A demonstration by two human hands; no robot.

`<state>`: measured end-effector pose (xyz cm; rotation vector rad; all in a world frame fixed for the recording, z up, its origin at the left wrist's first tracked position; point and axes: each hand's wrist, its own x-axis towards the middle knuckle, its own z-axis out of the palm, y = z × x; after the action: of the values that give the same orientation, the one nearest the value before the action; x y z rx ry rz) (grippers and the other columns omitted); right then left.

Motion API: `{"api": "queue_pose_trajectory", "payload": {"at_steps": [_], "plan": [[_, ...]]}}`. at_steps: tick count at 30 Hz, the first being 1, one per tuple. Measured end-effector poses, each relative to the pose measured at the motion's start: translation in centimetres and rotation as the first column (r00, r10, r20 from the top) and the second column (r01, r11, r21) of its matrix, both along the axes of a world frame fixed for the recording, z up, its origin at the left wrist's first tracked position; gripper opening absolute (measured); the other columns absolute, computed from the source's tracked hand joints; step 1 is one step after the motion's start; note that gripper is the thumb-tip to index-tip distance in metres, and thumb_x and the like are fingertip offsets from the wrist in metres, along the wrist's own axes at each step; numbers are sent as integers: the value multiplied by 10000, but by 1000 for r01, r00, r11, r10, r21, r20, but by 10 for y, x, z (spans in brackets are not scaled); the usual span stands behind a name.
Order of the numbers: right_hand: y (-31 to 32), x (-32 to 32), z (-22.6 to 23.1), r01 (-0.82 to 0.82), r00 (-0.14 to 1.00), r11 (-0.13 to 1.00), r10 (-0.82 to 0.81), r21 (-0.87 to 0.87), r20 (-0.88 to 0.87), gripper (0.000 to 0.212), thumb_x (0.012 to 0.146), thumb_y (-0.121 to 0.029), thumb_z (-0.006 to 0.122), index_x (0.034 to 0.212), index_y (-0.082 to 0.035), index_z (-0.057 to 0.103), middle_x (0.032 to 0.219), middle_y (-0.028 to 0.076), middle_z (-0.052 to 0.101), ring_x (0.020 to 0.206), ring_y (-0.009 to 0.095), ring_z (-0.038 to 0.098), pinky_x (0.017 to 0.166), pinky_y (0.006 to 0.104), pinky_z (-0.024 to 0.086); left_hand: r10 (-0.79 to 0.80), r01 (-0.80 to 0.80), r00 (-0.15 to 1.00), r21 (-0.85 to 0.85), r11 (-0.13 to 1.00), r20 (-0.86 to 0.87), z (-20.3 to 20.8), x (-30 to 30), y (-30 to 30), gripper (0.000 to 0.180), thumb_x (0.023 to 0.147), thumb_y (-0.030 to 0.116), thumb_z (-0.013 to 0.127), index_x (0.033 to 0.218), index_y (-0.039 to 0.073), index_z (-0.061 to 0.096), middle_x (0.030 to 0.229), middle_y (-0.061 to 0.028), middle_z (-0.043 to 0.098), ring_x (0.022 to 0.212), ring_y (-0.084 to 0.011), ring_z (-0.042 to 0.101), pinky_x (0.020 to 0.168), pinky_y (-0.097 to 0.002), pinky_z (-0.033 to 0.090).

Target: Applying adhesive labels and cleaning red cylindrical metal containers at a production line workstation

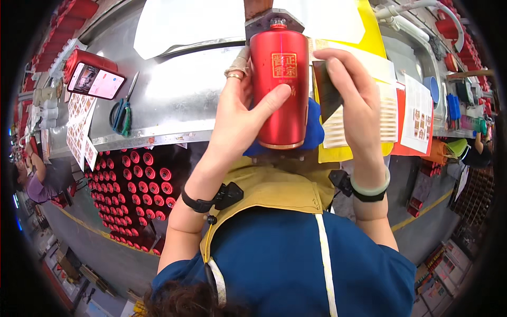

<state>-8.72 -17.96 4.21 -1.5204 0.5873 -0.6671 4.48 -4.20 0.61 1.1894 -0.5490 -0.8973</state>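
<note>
A glossy red bottle point(281, 117) with gold lettering in a square frame lies before me, its neck at a dark metal holder point(272, 21). My left hand point(235, 113) grips its left side, thumb across the front; the fingers behind are partly hidden. Wrapping and a ring show on one finger. In my right hand point(356, 92), just right of the bottle, a thin dark flat scraper-like piece point(327, 92) is pinched between thumb and fingers. Blue cloth point(315, 124) shows beneath the bottle's lower right side.
Sheets of pale label strips point(338, 127) on yellow backing lie at right. Scissors point(121, 112), a lit phone point(95, 80) against a red object and printed sticker sheets point(79, 124) are at left. Racked red bottles point(134, 185) stand below the metal bench point(174, 113). A co-worker point(45, 174) is far left.
</note>
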Motion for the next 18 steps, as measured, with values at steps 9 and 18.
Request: {"api": "queue_pose_trajectory", "payload": {"at_steps": [9, 18], "plan": [[-5, 28, -24, -4, 985, 999, 13, 48, -173, 426, 918, -277, 834, 1119, 18, 602, 930, 37, 653, 844, 95, 595, 737, 258, 512, 26, -28, 998, 44, 999, 52, -1, -3, 0, 778, 967, 177, 771, 1572, -37, 329, 1464, -184, 545, 1337, -238, 569, 1128, -393, 469], [-2, 30, -23, 28, 987, 998, -18, 61, -161, 440, 916, -263, 833, 1152, 31, 605, 958, 56, 678, 879, 109, 630, 768, 270, 534, 36, -37, 999, 38, 999, 40, -3, -4, -2, 746, 968, 187, 771, 1550, -44, 364, 1447, -184, 559, 1327, -238, 573, 1119, -394, 473]]}}
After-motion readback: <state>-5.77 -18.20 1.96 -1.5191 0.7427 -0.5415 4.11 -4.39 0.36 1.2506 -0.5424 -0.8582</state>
